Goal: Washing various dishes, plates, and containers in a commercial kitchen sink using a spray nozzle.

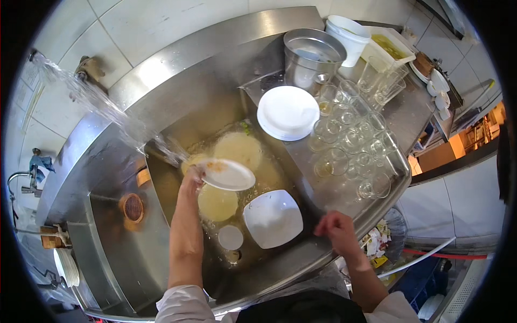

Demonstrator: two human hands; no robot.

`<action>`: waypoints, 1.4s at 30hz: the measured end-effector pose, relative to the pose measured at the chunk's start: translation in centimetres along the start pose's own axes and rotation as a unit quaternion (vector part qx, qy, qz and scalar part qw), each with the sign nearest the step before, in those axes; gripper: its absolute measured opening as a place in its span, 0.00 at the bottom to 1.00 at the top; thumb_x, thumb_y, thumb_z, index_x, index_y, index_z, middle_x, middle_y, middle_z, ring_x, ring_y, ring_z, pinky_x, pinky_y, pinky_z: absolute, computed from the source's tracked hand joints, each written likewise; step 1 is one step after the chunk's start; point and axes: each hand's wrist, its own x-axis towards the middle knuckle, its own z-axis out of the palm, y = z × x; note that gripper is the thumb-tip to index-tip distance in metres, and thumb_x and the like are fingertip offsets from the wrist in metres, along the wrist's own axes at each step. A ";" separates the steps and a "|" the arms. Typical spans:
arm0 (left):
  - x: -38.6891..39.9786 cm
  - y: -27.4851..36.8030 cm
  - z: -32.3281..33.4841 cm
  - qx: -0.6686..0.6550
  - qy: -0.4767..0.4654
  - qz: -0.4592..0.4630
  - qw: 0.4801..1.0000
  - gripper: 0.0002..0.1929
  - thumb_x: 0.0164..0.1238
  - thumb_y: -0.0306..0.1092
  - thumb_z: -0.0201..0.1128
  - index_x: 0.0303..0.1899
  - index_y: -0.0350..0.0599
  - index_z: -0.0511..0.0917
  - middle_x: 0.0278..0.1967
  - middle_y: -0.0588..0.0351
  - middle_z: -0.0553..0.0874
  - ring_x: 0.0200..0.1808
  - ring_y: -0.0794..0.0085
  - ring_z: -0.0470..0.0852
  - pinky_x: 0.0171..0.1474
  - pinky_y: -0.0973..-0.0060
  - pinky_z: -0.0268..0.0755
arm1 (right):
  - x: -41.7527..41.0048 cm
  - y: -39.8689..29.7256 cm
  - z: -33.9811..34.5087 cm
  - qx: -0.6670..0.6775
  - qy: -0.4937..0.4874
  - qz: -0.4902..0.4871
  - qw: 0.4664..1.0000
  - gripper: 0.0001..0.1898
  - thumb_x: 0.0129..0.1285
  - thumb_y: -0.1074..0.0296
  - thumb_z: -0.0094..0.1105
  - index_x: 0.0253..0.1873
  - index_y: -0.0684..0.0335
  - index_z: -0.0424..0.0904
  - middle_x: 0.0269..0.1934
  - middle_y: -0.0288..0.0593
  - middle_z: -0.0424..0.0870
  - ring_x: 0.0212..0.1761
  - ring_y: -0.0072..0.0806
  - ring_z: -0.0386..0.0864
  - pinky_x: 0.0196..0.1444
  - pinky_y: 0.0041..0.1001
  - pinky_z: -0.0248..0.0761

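Observation:
My left hand [194, 174] grips the rim of a white oval plate [228, 176], tilted above the sink, with orange residue near the hand. Water pours down from the upper left close beside it. In the murky water of the sink lie round plates [218, 202], a white square dish [273, 219] and a small round dish [230, 238]. Over the sink's right front edge is my right hand [335, 229], its fingers curled; whether it holds anything cannot be seen. A stack of white plates [288, 113] sits at the sink's back right corner.
Many glasses [351, 137] crowd the steel drainboard [307, 169] at right. Behind them stand a steel pot [315, 54], a white bucket [348, 38] and a white tub [387, 46]. Brown bowls [133, 208] lie in the left basin. A waste bin [394, 230] is below right.

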 end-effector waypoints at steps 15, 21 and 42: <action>-5.2 -11.1 11.0 -0.346 -0.159 -0.083 0.921 0.06 0.67 0.36 0.54 0.39 0.50 0.77 0.33 0.55 0.83 0.31 0.68 0.81 0.27 0.71 0.72 | -2.6 -10.2 -28.8 0.124 0.167 -0.036 0.977 0.05 0.48 0.82 0.43 0.25 0.62 0.66 0.17 0.38 0.67 0.17 0.26 0.65 0.18 0.24 0.57; -12.5 -5.9 8.7 -0.448 0.078 0.055 0.889 0.08 0.68 0.39 0.54 0.34 0.48 0.79 0.29 0.60 0.81 0.31 0.72 0.79 0.35 0.76 0.74 | 7.2 -12.1 -44.0 0.093 0.146 -0.111 0.979 0.11 0.46 0.87 0.39 0.28 0.60 0.65 0.19 0.38 0.68 0.19 0.26 0.67 0.21 0.23 0.57; -35.6 47.9 65.5 0.300 -0.281 0.442 0.797 0.07 0.64 0.30 0.61 0.42 0.40 0.79 0.39 0.47 0.83 0.36 0.59 0.82 0.41 0.70 0.76 | 31.9 -18.5 -111.6 -0.472 0.599 -0.132 0.633 0.35 0.41 0.60 0.74 0.56 0.63 0.69 0.52 0.53 0.70 0.55 0.48 0.70 0.57 0.38 0.67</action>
